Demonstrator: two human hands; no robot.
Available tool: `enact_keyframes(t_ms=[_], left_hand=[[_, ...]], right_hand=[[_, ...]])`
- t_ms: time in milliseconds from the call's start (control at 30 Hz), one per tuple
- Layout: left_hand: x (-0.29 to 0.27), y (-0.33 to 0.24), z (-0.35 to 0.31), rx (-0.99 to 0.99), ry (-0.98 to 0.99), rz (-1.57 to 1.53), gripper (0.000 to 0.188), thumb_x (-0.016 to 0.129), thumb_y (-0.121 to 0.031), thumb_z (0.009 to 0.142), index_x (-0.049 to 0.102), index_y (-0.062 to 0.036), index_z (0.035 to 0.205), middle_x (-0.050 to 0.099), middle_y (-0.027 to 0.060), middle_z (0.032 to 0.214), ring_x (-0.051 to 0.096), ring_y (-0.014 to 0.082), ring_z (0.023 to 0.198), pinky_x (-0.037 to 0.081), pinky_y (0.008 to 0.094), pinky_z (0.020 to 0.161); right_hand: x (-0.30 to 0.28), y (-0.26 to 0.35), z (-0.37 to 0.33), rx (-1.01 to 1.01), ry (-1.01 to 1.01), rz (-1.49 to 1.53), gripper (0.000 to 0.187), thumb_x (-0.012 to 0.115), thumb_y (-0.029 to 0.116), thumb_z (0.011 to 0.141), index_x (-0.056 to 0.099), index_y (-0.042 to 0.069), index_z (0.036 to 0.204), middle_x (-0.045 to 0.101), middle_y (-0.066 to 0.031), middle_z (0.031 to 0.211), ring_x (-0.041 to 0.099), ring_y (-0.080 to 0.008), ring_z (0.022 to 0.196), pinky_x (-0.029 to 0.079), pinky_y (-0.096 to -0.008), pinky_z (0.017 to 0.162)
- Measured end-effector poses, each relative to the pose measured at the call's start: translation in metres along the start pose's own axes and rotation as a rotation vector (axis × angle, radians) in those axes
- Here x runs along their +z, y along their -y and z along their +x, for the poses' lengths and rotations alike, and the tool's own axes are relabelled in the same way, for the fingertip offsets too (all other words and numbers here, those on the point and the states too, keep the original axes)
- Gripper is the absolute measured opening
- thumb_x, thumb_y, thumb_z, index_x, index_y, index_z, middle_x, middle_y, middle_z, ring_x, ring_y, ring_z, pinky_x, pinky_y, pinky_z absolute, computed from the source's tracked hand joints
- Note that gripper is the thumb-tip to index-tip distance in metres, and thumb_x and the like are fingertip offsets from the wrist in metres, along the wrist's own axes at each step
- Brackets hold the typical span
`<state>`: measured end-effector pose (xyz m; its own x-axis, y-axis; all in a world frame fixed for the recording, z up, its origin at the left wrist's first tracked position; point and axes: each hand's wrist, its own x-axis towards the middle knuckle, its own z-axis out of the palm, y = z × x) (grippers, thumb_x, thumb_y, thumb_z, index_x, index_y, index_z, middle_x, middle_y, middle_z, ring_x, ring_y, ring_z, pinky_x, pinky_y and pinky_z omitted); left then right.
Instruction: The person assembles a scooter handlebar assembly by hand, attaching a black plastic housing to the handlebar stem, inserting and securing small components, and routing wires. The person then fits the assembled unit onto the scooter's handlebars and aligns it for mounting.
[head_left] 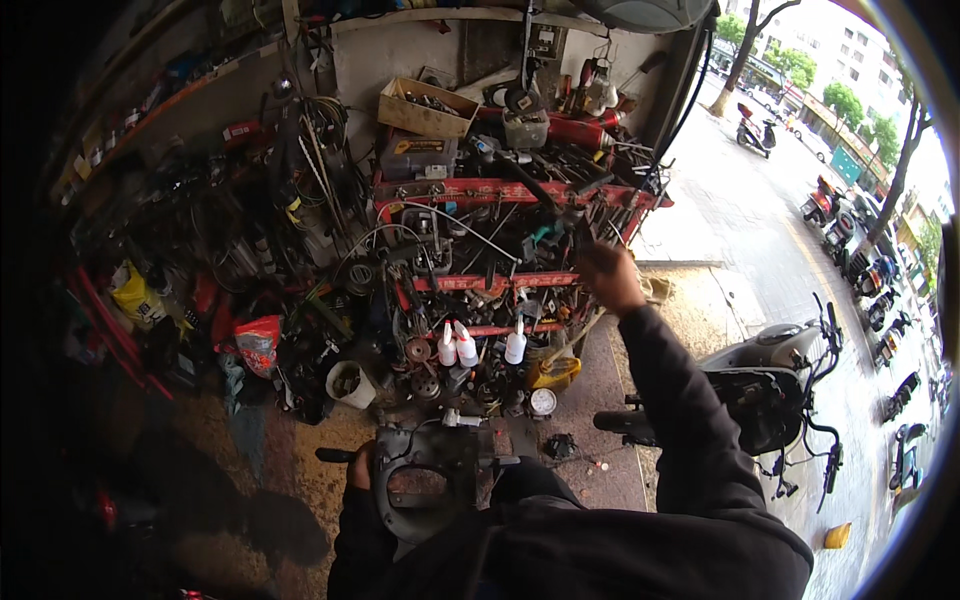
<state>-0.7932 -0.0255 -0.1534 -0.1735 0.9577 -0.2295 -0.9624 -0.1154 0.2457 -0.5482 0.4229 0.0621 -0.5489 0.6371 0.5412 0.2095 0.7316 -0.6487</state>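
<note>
My right hand [612,276] reaches out to the right end of the red tool rack [500,190], its fingers curled in against dark tools there. What they hold, if anything, is lost in the shadow. Low down on the left, my left hand [361,468] is closed around a black handle [336,455], whose end sticks out to the left. That hand is beside a dark vehicle body panel [455,462] with a large oval opening, directly in front of me. A silver metal tool or fitting [463,418] rests at the panel's far edge.
White bottles [515,343] stand below the rack, near a yellow jug [555,372] and a white bucket [350,384]. A wooden box [428,106] sits above. Cluttered parts fill the left side. A partly stripped motorcycle [765,390] stands at right, with parked scooters [865,250] beyond.
</note>
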Motion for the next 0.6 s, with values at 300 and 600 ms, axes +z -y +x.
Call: enact_keyframes(t_ms=[300,600], left_hand=[[0.031,-0.028,0.026,0.020,-0.483,0.348,0.039,0.039,-0.041,0.101,0.060,-0.0088,0.094,0.050,0.0032,0.061,0.043,0.0167,0.045,0.045,0.0334,0.044],[0.080,-0.023,0.080,0.019,-0.717,0.486,0.042,0.038,-0.044,0.101,0.061,-0.0093,0.097,0.052,0.0030,0.060,0.045,0.0152,0.045,0.044,0.0293,0.042]], right_hand=[[0.050,-0.108,0.221,-0.043,-0.111,-0.484,0.024,0.062,0.026,0.077,0.066,0.004,0.085,0.067,-0.0202,0.087,0.065,-0.0393,0.086,0.052,-0.0486,0.075],[0.072,-0.158,0.273,0.082,0.215,-0.653,0.035,0.070,0.034,0.072,0.068,0.001,0.081,0.068,-0.0228,0.087,0.067,-0.0371,0.089,0.054,-0.0450,0.078]])
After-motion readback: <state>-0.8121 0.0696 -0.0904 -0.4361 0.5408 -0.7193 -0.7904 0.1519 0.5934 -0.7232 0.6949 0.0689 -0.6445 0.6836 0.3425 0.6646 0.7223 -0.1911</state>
